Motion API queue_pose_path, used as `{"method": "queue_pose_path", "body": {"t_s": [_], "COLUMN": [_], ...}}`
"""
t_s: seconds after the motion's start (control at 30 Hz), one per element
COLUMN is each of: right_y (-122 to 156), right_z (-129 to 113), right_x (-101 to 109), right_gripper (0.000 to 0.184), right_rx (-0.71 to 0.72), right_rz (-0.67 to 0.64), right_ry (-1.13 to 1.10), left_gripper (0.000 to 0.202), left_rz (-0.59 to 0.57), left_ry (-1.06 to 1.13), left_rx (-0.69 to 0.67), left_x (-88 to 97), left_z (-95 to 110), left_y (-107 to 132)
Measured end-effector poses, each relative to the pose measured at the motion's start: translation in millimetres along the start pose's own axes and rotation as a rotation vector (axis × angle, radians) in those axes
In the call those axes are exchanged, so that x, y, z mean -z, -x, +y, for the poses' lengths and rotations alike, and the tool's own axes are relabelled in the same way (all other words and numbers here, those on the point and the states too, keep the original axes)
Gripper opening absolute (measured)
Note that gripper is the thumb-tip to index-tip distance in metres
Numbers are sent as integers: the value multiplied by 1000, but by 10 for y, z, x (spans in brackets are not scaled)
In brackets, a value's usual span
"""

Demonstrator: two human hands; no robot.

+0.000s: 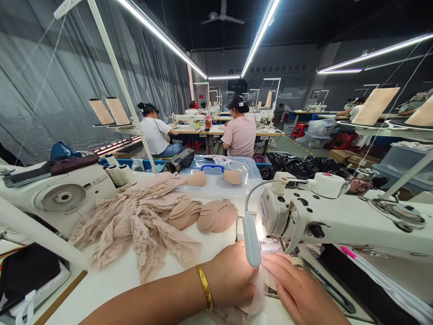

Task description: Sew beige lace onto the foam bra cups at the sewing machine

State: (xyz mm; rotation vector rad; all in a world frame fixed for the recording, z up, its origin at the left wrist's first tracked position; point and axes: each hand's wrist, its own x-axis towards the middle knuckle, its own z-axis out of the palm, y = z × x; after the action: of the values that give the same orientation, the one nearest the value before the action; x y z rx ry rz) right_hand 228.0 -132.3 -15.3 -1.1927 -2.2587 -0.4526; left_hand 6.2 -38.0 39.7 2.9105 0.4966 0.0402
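Observation:
My left hand (230, 275), with a gold bangle on the wrist, is closed on a pale pink fabric piece (257, 289) at the foot of the white sewing machine (338, 216). My right hand (297, 289) lies on the same piece from the right, fingers stretched toward the needle area. A grey gooseneck lamp (251, 239) shines on the spot and hides the fingertips. Stacks of beige bra cups (203, 215) and a heap of beige lace (142, 221) lie on the white table (115, 280) to the left.
A second machine (61, 194) with thread cones (118, 174) stands at the left. A clear plastic bin lid (216, 178) holds more cups behind. Two seated people (238, 131) work at machines further back. Black bags (304, 164) lie right of them.

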Motion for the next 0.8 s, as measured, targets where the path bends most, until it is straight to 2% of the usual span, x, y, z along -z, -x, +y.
{"method": "queue_pose_path", "body": {"t_s": [0.13,0.23,0.33,0.43,0.6,0.8], "right_y": [116,274,364,346,232,206], "right_z": [58,165,238,253,216,230], "right_x": [-128,-236,-315,-328,-257,-235], "right_gripper": [38,44,49,47,47,46], "right_rx": [-77,-154,-166,-163,-166,-152], "right_rz": [-133,-199,-247,-257,-228,-208], "right_ry": [-68,-65,-25,52,122,161], "left_gripper": [25,37,36,35,47,42], "left_rz": [22,57,84,104,103,120], "left_ry": [4,30,47,50,91,137], "left_rx": [21,14,39,58,128,150], "left_x": [-89,-146,-169,-170,-206,-294], "left_z": [15,16,35,64,79,56], "left_y": [9,7,-8,-29,-62,-82]}}
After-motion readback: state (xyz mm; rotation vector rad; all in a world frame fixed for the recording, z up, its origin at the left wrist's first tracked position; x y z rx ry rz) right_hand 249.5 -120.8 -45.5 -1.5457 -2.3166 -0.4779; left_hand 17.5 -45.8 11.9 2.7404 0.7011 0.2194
